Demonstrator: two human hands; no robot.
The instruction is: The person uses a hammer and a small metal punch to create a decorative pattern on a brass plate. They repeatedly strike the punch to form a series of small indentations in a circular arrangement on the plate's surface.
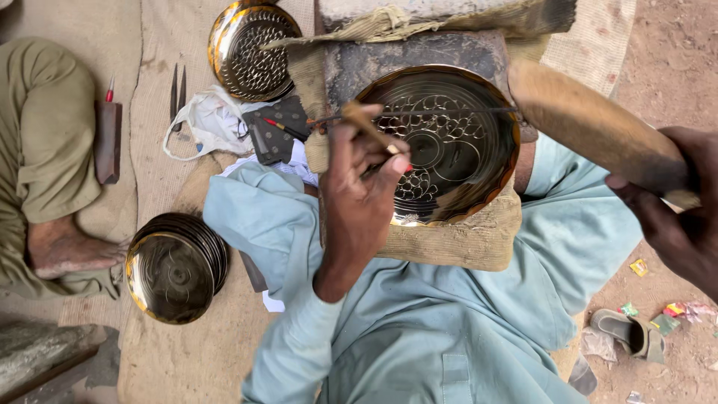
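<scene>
A round brass plate [464, 112] with engraved flower patterns lies on a padded cloth block [479, 239] over my lap. My left hand [359, 187] is shut on a thin chisel [366, 123], its tip resting on the plate's left part. My right hand [673, 217] grips a long wooden mallet [591, 123], raised over the plate's right edge. A thin metal rod [449, 111] lies across the plate.
A stack of dark brass plates [176, 265] sits at my left knee. Another engraved plate [250, 49] lies at the top. Nearby lie metal tools [178, 93], a white bag [209, 120] and a dark cloth [277, 131]. Another person's leg [45, 164] is at left; a sandal [628, 329] at right.
</scene>
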